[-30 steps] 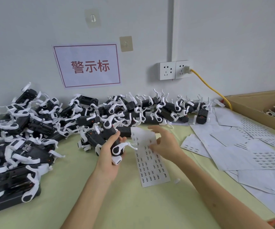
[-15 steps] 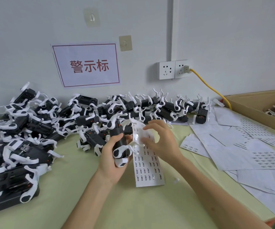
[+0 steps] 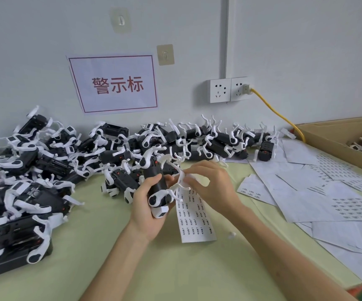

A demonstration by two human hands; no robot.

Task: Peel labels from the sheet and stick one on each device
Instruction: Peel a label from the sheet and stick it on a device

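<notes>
My left hand point(image 3: 147, 210) grips a black device with white clips point(image 3: 157, 187), held upright above the green table. My right hand point(image 3: 213, 184) pinches the top of the label sheet point(image 3: 194, 218), a white strip printed with rows of small black labels that hangs down to the table. The sheet's top edge is folded over beside the device, and my right fingertips touch it there. Whether a label is peeled off is too small to tell.
A long heap of black and white devices point(image 3: 45, 170) runs along the wall from left to centre. Several used label sheets point(image 3: 319, 192) cover the right side. A cardboard box point(image 3: 336, 135) holding more devices stands at the far right. A yellow cable point(image 3: 277, 114) leaves the wall socket.
My left hand has tilted the device more upright. My right hand has brought the sheet's top closer to the device and curled its fingers over the folded edge.
</notes>
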